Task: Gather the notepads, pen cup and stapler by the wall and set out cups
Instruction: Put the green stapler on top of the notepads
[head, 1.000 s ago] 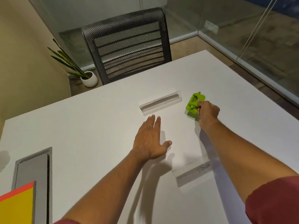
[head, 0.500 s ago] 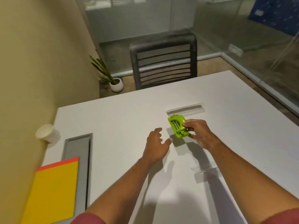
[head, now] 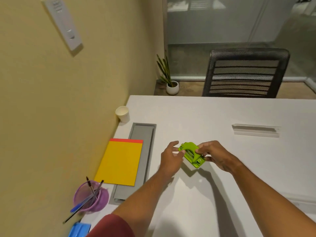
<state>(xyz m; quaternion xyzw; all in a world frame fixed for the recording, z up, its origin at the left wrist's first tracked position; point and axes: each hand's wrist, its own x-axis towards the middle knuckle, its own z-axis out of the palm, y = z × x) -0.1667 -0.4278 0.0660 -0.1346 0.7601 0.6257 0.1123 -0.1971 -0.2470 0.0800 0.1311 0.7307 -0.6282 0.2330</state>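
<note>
A lime-green stapler point(head: 191, 154) hangs just above the white table point(head: 222, 113), held between both hands. My right hand point(head: 213, 154) grips its right end, and the fingers of my left hand point(head: 171, 156) touch its left end. A yellow notepad with a red top strip point(head: 119, 161) lies by the wall. Near the table's front left corner stands a purple pen cup point(head: 90, 197) with several pens. A white paper cup point(head: 122, 113) stands against the wall further back.
A grey cable tray lid point(head: 138, 161) is set into the table beside the notepad. A clear acrylic name holder point(head: 255, 130) lies at the right. A blue object point(head: 79, 230) shows at the bottom edge. A black mesh chair point(head: 246, 74) and a potted plant point(head: 171, 82) stand beyond the table.
My right hand has lifted the stapler from mid-table and carried it left toward the wall side. My left hand has come up to its other end. The view has swung left.
</note>
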